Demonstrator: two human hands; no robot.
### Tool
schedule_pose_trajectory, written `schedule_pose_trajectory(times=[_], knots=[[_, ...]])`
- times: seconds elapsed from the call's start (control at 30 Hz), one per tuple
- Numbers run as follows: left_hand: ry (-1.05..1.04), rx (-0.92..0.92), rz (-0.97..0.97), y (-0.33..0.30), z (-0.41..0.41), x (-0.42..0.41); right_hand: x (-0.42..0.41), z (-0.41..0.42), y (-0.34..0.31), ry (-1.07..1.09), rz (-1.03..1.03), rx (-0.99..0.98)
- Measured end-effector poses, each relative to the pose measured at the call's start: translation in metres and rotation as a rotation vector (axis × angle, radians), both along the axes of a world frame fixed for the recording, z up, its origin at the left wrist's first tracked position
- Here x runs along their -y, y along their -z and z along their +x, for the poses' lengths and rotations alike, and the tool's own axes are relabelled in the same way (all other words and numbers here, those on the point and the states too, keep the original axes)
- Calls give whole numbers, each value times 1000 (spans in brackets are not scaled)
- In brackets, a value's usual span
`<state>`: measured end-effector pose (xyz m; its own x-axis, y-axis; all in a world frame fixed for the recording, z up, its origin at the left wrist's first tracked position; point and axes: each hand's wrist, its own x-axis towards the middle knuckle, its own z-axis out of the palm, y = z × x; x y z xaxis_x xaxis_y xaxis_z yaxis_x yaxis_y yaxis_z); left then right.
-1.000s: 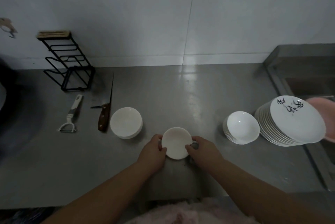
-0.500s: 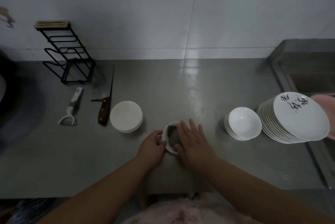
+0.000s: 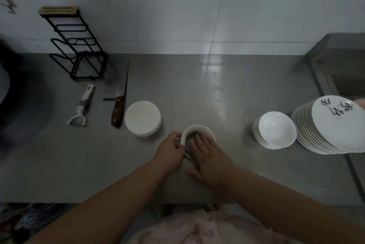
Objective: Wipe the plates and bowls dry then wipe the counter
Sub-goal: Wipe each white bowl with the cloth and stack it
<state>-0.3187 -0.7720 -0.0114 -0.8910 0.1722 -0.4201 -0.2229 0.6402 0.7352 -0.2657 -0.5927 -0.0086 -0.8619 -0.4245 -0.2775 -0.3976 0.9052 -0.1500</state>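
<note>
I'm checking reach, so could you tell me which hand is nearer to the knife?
Left. The left hand grips the near-left rim of the small bowl, on the side where the knife lies. The right hand presses a cloth inside that bowl, farther away.

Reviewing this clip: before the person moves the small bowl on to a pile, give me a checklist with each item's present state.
1. Small bowl steadied: left hand grips its rim. Ok.
2. Cloth in contact: right hand presses it inside the bowl with straight fingers. Ok.
3. Bowl dry: cannot tell.
4. Upside-down bowl stack on the left free to take another: ok.
5. Knife close beside that stack: not ok.
6. Upright bowl stack and plate stack on the right remain unwiped: cannot tell.
</note>
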Motion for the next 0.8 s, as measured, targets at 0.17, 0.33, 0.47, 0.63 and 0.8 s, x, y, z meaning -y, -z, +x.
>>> schedule_pose_trajectory(times=[0.17,0.33,0.47,0.63,0.8], knots=[[39,-17,-38,-5,-8,2,-30,-20,-12,-236,104,-102],[-2,29,-69,-15,-10,-5,-19,-13,-10,-182,161,-87],[-74,87,-49,-13,-4,-5,-17,1,-9,-130,130,-39],[-197,221,14,-6,9,-10,-22,-5,-10,-76,113,-28],[-84,139,-181,-11,4,-13,-22,3,0,-101,50,-49]])
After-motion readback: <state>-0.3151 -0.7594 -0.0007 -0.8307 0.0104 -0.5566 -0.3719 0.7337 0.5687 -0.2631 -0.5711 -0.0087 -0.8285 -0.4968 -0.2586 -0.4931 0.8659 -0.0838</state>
